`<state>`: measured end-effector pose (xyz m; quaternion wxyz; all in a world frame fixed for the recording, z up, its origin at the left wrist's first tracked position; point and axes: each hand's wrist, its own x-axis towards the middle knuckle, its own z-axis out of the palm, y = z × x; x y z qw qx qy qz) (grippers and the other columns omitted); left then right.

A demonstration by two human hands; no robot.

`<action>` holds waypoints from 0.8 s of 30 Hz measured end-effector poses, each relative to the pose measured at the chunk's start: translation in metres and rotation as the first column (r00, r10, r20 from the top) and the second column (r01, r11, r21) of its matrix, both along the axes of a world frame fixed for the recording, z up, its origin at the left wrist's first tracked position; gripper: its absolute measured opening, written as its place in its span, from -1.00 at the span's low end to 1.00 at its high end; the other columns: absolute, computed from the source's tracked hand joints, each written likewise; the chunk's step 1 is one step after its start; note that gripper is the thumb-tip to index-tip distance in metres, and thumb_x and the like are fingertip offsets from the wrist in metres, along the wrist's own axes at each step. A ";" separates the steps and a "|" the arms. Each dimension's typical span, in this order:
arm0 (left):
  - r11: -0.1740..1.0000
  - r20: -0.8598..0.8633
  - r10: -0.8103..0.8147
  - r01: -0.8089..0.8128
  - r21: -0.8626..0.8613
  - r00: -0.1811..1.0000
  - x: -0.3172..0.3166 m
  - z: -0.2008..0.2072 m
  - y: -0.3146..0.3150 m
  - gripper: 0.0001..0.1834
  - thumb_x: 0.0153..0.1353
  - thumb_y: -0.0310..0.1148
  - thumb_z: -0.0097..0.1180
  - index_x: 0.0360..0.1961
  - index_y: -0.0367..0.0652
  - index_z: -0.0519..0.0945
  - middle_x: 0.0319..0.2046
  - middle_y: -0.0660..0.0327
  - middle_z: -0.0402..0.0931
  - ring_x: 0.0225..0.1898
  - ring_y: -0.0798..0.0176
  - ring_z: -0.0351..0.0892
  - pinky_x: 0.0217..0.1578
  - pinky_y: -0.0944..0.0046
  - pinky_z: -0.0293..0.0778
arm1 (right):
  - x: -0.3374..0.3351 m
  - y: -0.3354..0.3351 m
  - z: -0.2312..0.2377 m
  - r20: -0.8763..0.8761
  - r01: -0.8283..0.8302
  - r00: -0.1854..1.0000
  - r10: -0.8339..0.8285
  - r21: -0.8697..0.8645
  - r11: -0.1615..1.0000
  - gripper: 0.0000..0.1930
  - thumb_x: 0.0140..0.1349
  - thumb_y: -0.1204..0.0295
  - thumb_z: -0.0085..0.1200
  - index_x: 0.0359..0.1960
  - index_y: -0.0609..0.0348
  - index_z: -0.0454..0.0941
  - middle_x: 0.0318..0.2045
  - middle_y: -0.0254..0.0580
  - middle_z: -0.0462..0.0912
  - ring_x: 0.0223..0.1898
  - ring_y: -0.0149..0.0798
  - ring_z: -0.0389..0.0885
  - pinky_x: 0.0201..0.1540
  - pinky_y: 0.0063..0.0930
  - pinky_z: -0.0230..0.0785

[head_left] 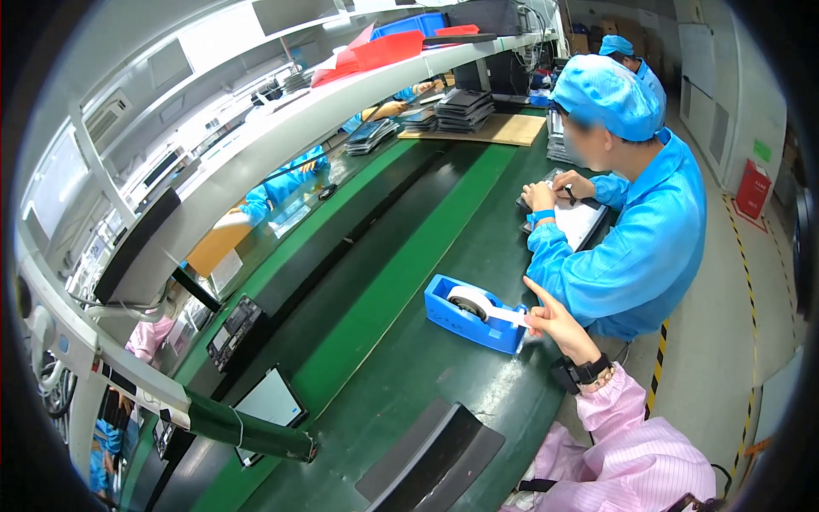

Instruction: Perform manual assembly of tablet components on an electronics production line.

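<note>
My right hand (561, 331) reaches in from the lower right, in a pink striped sleeve with a dark band on the wrist. Its thumb and a finger pinch the free end of white tape (505, 316), while another finger stretches upward. From there the tape runs back to its roll in a blue tape dispenser (467, 326) on the green bench. I cannot see my left hand. In front of me on the bench lies a dark, curved, flat-based piece (435, 461).
A co-worker (631, 213) in blue sits close on the right, hands on a flat device (584, 218). A white-screened panel (269, 410) and an opened device (235, 333) lie on the left. A green-wrapped post (252, 431) juts in; device stacks (463, 111) stand farther off.
</note>
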<state>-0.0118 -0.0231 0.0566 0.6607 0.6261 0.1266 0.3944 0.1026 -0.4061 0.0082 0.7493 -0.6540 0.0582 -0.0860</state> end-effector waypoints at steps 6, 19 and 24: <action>1.000 -0.013 0.004 -0.004 -0.011 1.000 0.001 -0.003 0.001 -0.63 0.14 -0.20 -0.14 -0.48 -0.34 0.51 -0.47 0.09 0.46 -0.40 0.16 0.45 -0.34 0.27 0.39 | 0.000 0.006 -0.022 0.100 0.014 0.994 -0.050 0.335 0.942 -0.10 0.20 0.62 0.01 0.40 -0.07 -0.38 -0.51 -0.25 0.46 -0.47 -0.40 0.47 -0.40 -0.59 0.32; 0.999 0.006 -0.023 0.023 0.048 1.000 0.000 -0.005 0.007 -0.64 0.14 -0.24 -0.15 -0.45 -0.39 0.52 -0.44 0.06 0.48 -0.37 0.14 0.47 -0.30 0.26 0.40 | -0.010 0.010 -0.047 0.063 -0.002 0.998 -0.031 0.466 0.885 -0.14 0.19 0.65 -0.01 0.40 -0.03 -0.31 -0.51 -0.20 0.50 -0.45 -0.36 0.49 -0.34 -0.53 0.35; 1.000 -0.003 -0.024 0.024 -0.017 1.000 0.000 0.000 0.003 -0.64 0.16 -0.26 -0.15 -0.48 -0.40 0.52 -0.45 0.06 0.48 -0.37 0.15 0.47 -0.28 0.26 0.39 | -0.046 0.028 -0.044 0.065 0.020 0.996 -0.065 0.536 0.844 -0.11 0.15 0.65 -0.01 0.40 -0.10 -0.32 -0.51 -0.19 0.50 -0.51 -0.36 0.45 -0.05 -0.40 0.35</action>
